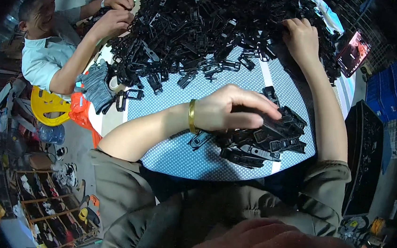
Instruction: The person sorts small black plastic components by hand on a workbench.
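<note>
My left hand (pixel 228 108), with a gold bracelet at the wrist, hovers over a small heap of black plastic parts (pixel 257 153) near the table's front edge. Its thumb and fingers are apart, and nothing shows between them. Stretched out to the far right, my right hand (pixel 304 39) has its fingers curled down at the edge of a big mound of similar black parts (pixel 192 29). Their tips are in shadow, so what they grip is hidden. Many of these parts look like narrow frames with slots; a few have silvery pieces.
A person (pixel 49 49) at the left handles things beside the mound. A grey glove-like cloth (pixel 97 87) and a tape roll (pixel 114 83) lie on the table's left side. A lit phone (pixel 354 53) stands at the right, near blue crates (pixel 390 93). A yellow stool (pixel 44 106) is at left.
</note>
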### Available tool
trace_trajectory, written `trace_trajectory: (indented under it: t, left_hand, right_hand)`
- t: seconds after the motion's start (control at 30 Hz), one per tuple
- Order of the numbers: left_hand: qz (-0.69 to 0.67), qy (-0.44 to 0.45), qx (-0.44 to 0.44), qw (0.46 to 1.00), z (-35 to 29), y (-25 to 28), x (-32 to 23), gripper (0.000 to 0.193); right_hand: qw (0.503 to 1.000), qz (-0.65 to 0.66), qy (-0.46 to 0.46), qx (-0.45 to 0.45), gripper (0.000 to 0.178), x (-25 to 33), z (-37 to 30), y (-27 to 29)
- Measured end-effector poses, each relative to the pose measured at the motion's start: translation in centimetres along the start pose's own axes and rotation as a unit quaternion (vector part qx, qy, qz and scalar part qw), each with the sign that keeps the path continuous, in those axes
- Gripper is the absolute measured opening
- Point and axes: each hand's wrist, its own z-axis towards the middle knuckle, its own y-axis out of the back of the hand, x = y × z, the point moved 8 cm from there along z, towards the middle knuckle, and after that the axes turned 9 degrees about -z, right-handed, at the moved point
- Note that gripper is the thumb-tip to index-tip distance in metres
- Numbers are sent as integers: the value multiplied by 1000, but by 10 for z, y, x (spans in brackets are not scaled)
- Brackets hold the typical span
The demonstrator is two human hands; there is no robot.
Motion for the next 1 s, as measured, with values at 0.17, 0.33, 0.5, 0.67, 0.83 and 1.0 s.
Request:
trace_trajectory:
  t: [0.17, 0.33, 0.5, 0.67, 0.83, 1.0]
  left_hand:
    - [-124, 97, -95, 983, -4, 16, 13, 28]
    - [-134, 79, -255, 954, -11, 46, 31, 31]
    - [-218, 20, -331, 918, -13, 64, 31, 46]
    - [-156, 82, -307, 935, -16, 74, 45, 39]
    - [-157, 83, -356, 918, -19, 73, 46, 40]
    - [-140, 127, -338, 922, -22, 69, 52, 36]
  right_hand:
    - [981, 156, -48, -102, 40, -8, -3, 24]
    - [682, 698, -164, 145, 33, 36, -22, 14]
    - [790, 605, -49, 91, 38, 71, -33, 63]
    - [776, 621, -34, 108, 29, 75, -23, 54]
    - [946, 319, 25, 56, 19, 38, -19, 43]
    - [974, 147, 65, 160, 20, 60, -30, 21]
